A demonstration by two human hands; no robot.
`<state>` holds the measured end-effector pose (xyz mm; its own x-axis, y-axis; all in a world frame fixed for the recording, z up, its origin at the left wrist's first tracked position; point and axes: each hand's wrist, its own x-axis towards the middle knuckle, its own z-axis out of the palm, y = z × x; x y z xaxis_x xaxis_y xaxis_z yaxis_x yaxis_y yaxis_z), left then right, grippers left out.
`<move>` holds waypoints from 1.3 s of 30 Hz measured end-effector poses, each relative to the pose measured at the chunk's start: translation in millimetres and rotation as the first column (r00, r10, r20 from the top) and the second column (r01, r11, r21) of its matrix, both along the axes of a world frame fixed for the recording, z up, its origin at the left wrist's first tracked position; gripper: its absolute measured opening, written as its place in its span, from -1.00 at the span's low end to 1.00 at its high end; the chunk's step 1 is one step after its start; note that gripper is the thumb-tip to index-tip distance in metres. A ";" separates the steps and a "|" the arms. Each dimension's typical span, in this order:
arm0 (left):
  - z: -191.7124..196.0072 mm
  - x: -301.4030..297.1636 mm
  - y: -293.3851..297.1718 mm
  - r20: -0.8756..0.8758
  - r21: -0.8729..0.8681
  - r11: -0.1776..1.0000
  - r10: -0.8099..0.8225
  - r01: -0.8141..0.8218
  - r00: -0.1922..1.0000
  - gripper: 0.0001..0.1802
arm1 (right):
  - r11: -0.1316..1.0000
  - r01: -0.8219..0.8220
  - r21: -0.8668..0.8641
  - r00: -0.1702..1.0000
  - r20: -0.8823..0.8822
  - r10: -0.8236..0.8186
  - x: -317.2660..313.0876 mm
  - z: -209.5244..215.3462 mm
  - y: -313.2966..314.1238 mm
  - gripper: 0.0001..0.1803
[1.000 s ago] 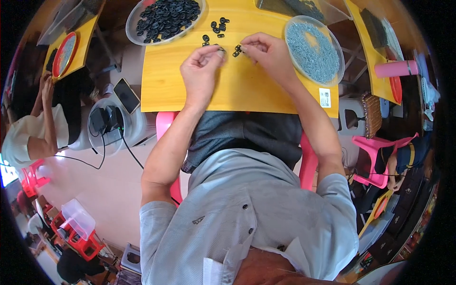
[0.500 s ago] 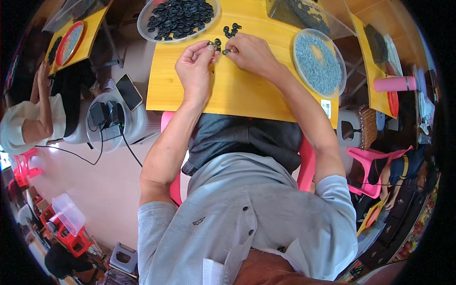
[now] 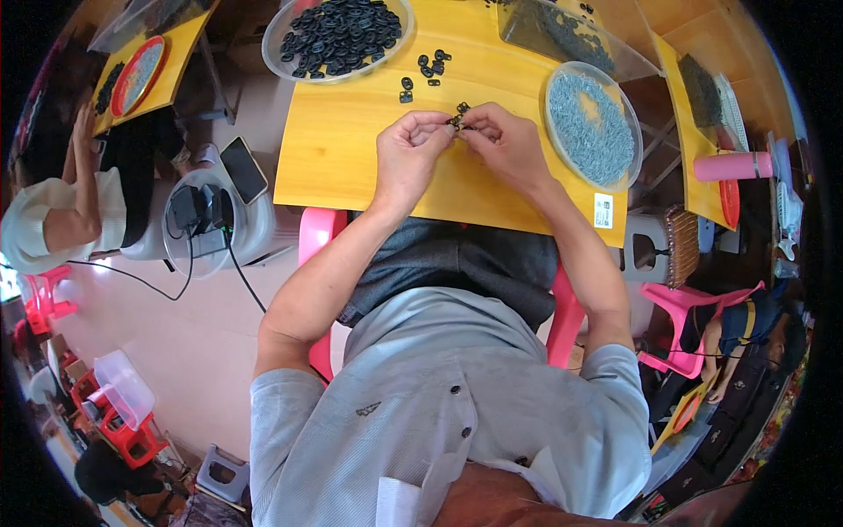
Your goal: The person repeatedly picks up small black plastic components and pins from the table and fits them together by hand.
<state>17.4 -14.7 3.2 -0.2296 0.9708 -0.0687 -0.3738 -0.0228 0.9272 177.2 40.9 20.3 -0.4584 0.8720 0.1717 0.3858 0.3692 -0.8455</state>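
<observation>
My left hand [image 3: 411, 160] and my right hand [image 3: 507, 147] meet over the yellow table [image 3: 329, 149], fingertips pinched together around a small black plastic part [image 3: 455, 122]. Part of it is hidden by the fingers, and another dark piece may be with it. Beyond my hands lie several loose black parts [image 3: 434, 67], each with holes or rounded lobes. Two more black parts [image 3: 406, 90] rest a little nearer, to their left. A clear round tub [image 3: 273, 46] heaped with the same black parts stands at the far left.
To the right is a round clear tray [image 3: 633, 171] of small silvery pieces, too fine to name. Behind it stands a clear box [image 3: 549, 35] holding dark bits. A pink bottle [image 3: 731, 166] lies on the right-hand table. At left, a co-worker's arm [image 3: 79, 176] reaches another table.
Both hands have come nearer to me and to the right, away from the loose black parts. Their fingertips, apart before, now meet around a black part.
</observation>
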 end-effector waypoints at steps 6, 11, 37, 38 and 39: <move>-2.7 -0.3 1.8 0.019 -0.028 0.999 -0.031 0.032 0.999 -0.85 | 0.917 -0.049 -0.396 0.949 -0.304 -0.080 9.0 4.9 -0.7 -0.86; -3.5 -1.4 2.4 -0.088 -0.039 0.998 -0.049 0.045 0.995 -0.84 | 0.921 -0.103 -0.375 0.914 -0.401 -0.061 10.1 5.7 2.8 -0.84; -2.5 -2.7 4.9 -0.074 -0.050 0.991 -0.124 0.120 0.990 -0.83 | 0.873 -0.121 -0.473 0.926 -0.371 -0.073 11.8 3.2 1.0 -0.82; -1.8 -2.8 4.9 -0.058 -0.055 0.991 -0.128 0.124 0.990 -0.83 | 0.874 -0.126 -0.469 0.923 -0.378 -0.070 11.8 3.0 1.2 -0.83; -2.3 -3.4 4.8 -0.059 -0.056 0.991 -0.127 0.124 0.990 -0.83 | 0.875 -0.133 -0.465 0.921 -0.385 -0.065 11.3 2.9 1.3 -0.83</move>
<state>14.0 -10.0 1.0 -0.1116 0.9877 -0.1092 -0.3125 0.0694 0.9474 188.4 42.2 23.2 -0.4747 0.8753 -0.0921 -0.0038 -0.1067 -0.9943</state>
